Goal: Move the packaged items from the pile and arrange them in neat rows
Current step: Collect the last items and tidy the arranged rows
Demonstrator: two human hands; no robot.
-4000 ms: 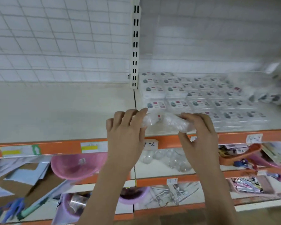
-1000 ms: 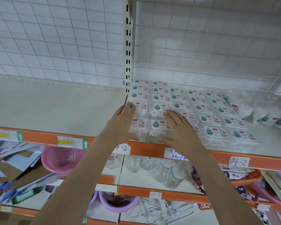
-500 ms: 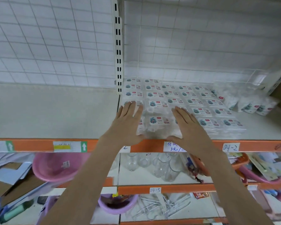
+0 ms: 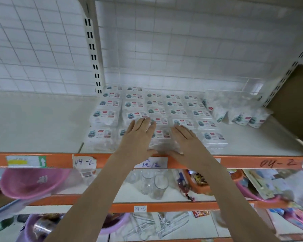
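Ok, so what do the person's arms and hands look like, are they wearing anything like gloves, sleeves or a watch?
Both are bare. The left hand and right hand have no gloves and no rings that can be seen, and both forearms are uncovered as far as the frame shows, with no sleeve, watch or wristband visible. Nothing is marked on them.

Both flat hands, left hand [image 4: 138,137] and right hand [image 4: 185,142], press front-row package [image 4: 160,137].

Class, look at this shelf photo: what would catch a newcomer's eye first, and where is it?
Two hands, the left hand and right hand, lie flat on the front packets in the rows at the shelf's middle. Right of the rows sits a loose pile of packets. Below, a pink basin stands at the left.
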